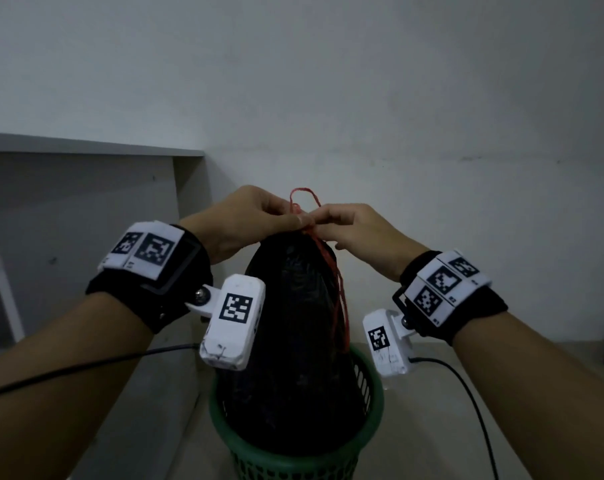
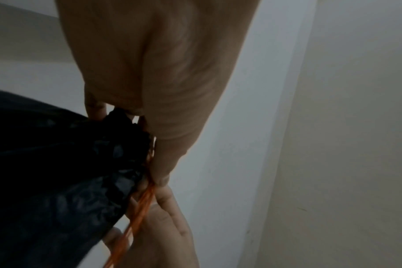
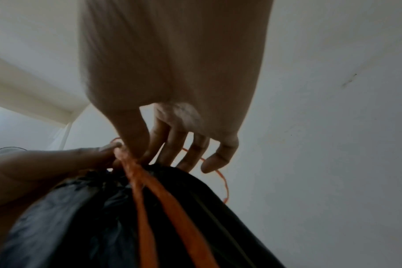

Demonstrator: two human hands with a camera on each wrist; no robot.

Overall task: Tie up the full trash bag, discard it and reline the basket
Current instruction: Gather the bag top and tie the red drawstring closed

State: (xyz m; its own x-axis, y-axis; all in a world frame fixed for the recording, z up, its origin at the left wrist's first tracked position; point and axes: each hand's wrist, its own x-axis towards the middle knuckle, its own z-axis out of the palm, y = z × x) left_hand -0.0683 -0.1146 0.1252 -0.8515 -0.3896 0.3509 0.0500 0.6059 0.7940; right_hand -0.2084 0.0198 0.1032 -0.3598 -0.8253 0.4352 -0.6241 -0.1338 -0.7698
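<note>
A full black trash bag (image 1: 293,341) stands tall in a green slotted basket (image 1: 371,393). Its neck is gathered at the top, where a red-orange drawstring (image 1: 340,296) is bunched; one loop of it rises above the hands and two strands hang down the bag's front. My left hand (image 1: 248,220) pinches the drawstring (image 2: 147,195) at the bag's neck. My right hand (image 1: 349,225) meets it from the right, thumb and forefinger pinching the same string (image 3: 131,168), the other fingers spread loosely over the bag (image 3: 80,217).
A white wall rises right behind the basket. A grey shelf unit (image 1: 85,174) stands at the left, close to my left arm. Black cables (image 1: 473,403) trail from both wrist cameras over the pale floor.
</note>
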